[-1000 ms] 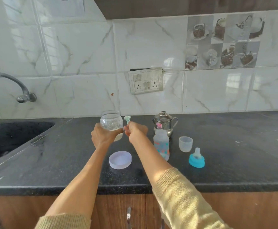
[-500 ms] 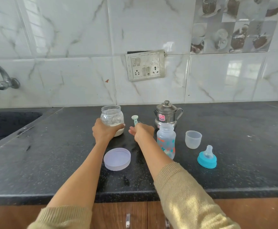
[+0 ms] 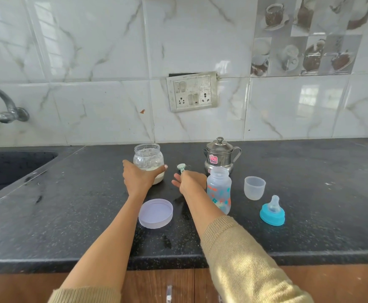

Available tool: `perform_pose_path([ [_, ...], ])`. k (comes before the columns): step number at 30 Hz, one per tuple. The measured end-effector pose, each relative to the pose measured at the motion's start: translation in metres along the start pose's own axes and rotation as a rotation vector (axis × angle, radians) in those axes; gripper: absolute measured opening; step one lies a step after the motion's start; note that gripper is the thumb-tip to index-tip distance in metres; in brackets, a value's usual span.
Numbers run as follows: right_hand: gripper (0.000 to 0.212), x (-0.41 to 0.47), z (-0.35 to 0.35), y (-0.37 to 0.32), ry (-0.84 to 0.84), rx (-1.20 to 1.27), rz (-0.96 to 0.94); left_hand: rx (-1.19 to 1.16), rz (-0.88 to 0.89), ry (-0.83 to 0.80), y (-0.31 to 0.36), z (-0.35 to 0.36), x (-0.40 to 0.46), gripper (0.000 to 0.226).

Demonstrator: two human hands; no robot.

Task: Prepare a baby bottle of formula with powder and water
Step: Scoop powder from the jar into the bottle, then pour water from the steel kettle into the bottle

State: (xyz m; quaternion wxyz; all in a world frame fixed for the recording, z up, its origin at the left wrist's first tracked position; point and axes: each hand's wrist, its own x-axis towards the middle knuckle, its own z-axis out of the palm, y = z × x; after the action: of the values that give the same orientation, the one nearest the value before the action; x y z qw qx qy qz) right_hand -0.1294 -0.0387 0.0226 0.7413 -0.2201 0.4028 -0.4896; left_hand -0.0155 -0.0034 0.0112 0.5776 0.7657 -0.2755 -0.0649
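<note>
The left hand (image 3: 138, 179) is wrapping the open powder jar (image 3: 148, 161) on the counter (image 3: 69, 215); the right hand (image 3: 189, 179) is pinching a small green scoop (image 3: 181, 167); the baby bottle (image 3: 219, 190) is standing uncapped beside it, seemingly empty; powder, water and the teat cap (image 3: 272, 212) are likely all remaining.

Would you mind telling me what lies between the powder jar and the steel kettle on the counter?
In the head view, the small green scoop stands between the powder jar and the steel kettle, held by the right hand; otherwise only bare counter.
</note>
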Motion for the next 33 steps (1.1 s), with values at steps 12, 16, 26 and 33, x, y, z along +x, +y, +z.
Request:
perform_pose_path([
  [12,0.026,-0.06,0.011,-0.033,-0.132,-0.249,-0.118,-0.11,0.194,0.128,0.042,-0.014,-0.055,0.126],
  [16,0.03,-0.078,0.002,-0.063,-0.138,-0.314,-0.217,-0.12,0.283,0.096,0.07,-0.016,-0.073,0.113],
  [26,0.029,-0.089,-0.044,-0.13,-0.05,-0.361,-0.349,-0.135,0.3,-0.126,0.089,-0.003,-0.128,0.103],
  [33,0.028,-0.058,-0.079,-0.15,0.054,-0.376,-0.352,0.013,0.2,-0.343,0.058,0.019,-0.155,0.116],
])
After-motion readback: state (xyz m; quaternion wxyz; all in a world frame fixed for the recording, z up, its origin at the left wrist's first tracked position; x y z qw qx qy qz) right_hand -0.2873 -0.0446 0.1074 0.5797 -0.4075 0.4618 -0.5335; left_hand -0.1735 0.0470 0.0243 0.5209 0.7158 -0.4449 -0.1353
